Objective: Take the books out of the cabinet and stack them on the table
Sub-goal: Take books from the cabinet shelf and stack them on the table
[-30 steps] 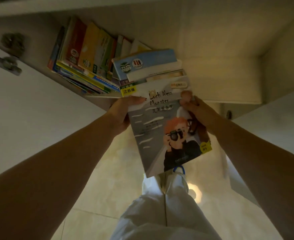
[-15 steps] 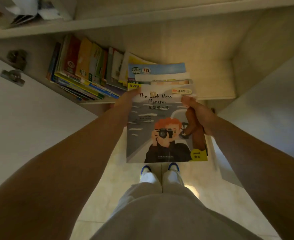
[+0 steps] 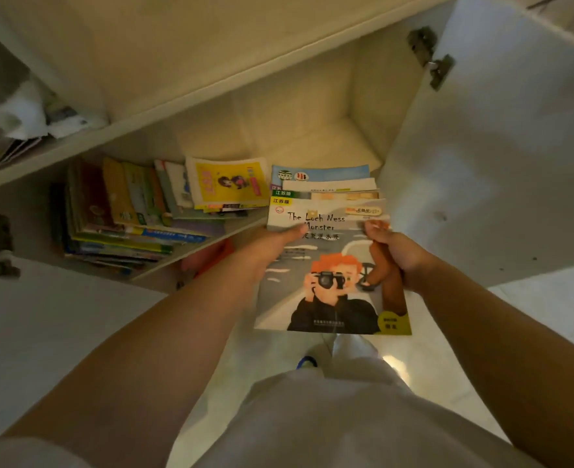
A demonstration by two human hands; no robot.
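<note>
The left hand and right hand clamp a fanned bundle of books at the cabinet shelf edge, where, I judge, loosely gripped lower books could slide out and drop.

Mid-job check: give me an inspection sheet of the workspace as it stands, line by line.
Surface: cabinet shelf, bare at its right; no table in view.
Job's things: held bundle of books, "The Loch Ness Monster" on top, out past the shelf edge; leaning row of books on the shelf; yellow book on top of that row's right end.
Clutter: crumpled white paper on the shelf above.
Grippers: left hand and right hand grip the bundle's two sides.
Cables: nothing seen.
Surroundings: open cabinet door at right, hinges showing; pale tiled floor below.
</note>
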